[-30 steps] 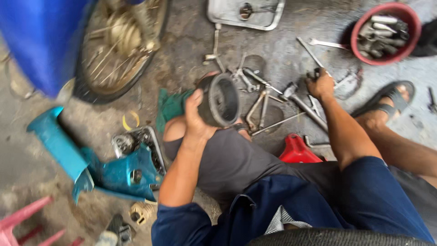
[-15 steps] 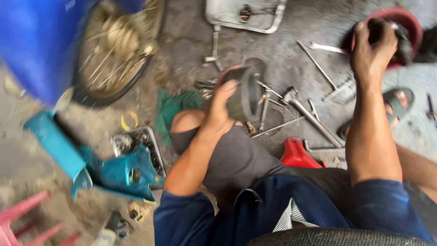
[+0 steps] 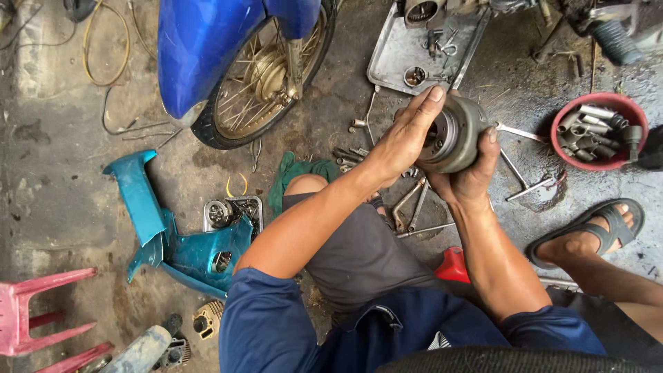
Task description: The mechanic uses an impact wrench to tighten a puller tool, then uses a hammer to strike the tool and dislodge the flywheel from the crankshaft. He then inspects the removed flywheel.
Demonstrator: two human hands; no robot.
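A grey round metal engine part [image 3: 461, 133], open at one end, is held up in front of me over the floor. My left hand [image 3: 400, 141] grips its left side, fingers stretched over the open face. My right hand [image 3: 472, 181] cups it from below, thumb up along its right side. Loose wrenches and rods [image 3: 414, 200] lie on the concrete under the hands. I sit low, knee in grey shorts [image 3: 359, 249] beneath my arms.
A blue motorbike's fender and spoked wheel [image 3: 255, 76] stand at the upper left. A metal tray [image 3: 421, 52] with small parts lies at the top, a red bowl [image 3: 598, 131] of sockets on the right. Teal body panel [image 3: 173, 242], pink stool [image 3: 41, 311], sandalled foot [image 3: 594, 231].
My right hand came back from the red bowl and joined the left under the engine part. The part was lifted and turned, and the view steadied.
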